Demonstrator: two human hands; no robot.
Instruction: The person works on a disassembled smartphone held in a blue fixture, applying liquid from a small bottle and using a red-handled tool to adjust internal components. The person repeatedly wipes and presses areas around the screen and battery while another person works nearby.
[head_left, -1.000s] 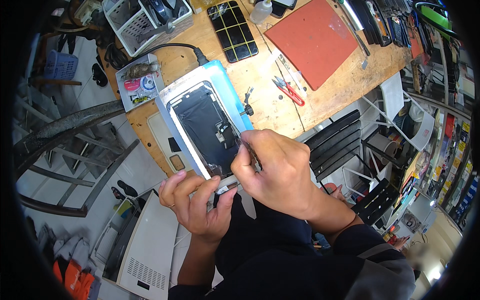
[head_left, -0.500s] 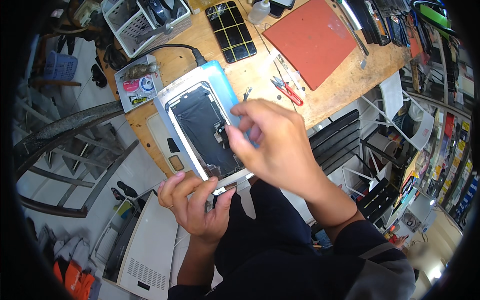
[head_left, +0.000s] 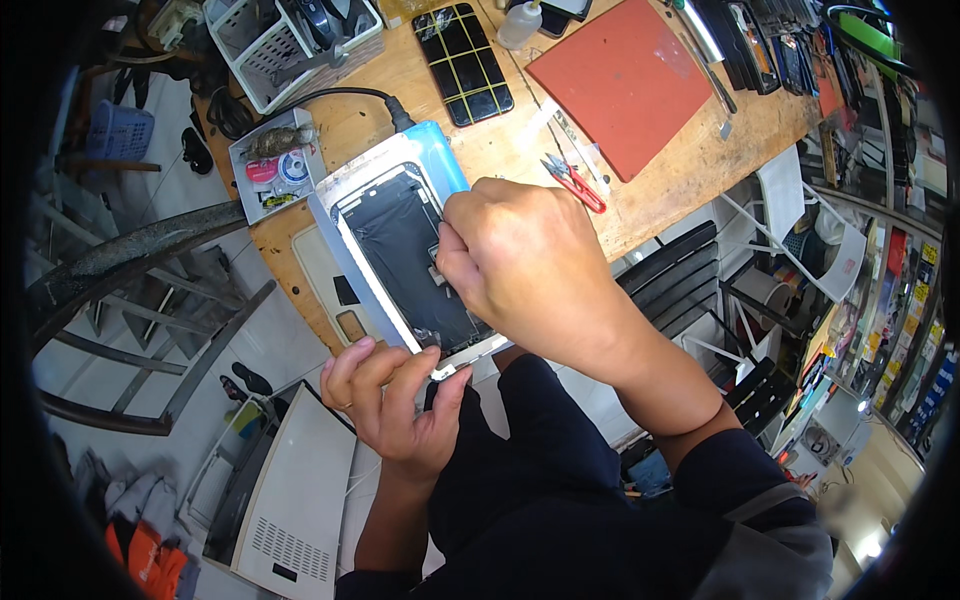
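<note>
A white-framed screen panel (head_left: 398, 250), its dark back facing up, lies on a blue-and-white flat device (head_left: 438, 150) at the table's near edge. The near corner of that panel is held by my left hand (head_left: 395, 400), fingers on top and thumb beneath. My right hand (head_left: 525, 270) is closed over the panel's right edge, fingertips bent in near a small flex cable on its back. Whatever those fingers pinch is hidden behind the hand. A black cable (head_left: 398, 115) plugs into the far end of the flat device.
Red-handled snips (head_left: 580, 188) and a red mat (head_left: 625, 85) lie right of my hands. Farther back are a dark phone bound with yellow bands (head_left: 462, 65) and a clear bottle (head_left: 519, 25). To the left stand a small parts box (head_left: 250, 200) and a white basket (head_left: 260, 70).
My right hand has turned over and closed its fingers at the panel's right edge, covering more of it. My left hand has shifted slightly right, still on the near corner.
</note>
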